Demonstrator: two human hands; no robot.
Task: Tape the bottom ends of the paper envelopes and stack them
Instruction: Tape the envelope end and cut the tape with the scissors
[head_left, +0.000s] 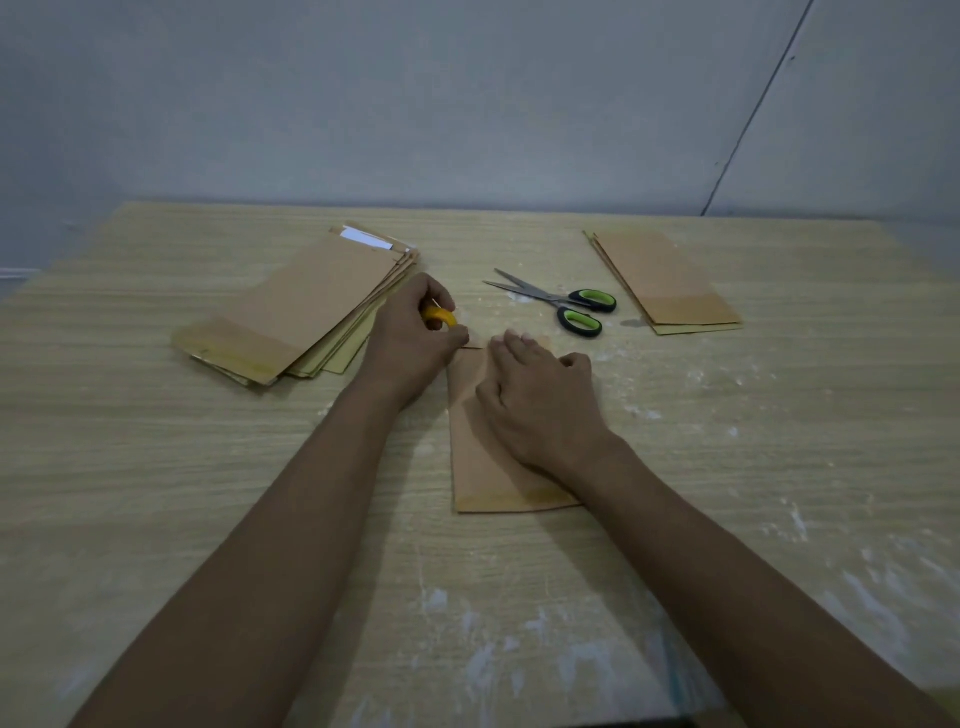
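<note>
A pale wood-grain table (156, 467), smeared with white residue toward its near right, stands against a plain grey wall. At centre lies a brown paper envelope (470, 457), lengthwise away from the person. The left hand (410, 345) curls its fingers around a yellow roll of tape (439, 316) at the envelope's far left corner. The right hand (537, 395) rests on the envelope with fingers extended, pressing its far end flat. A fanned pile of envelopes (291, 312) sits to the far left; a smaller, neater stack (667, 283) sits far right. Green-handled scissors (563, 301) lie between them, just beyond the hands. The taping step appears under way at the far end. Next, by this reading, the strip must be drawn across, cut with the scissors nearby, and the envelope carried to a stack.
</note>
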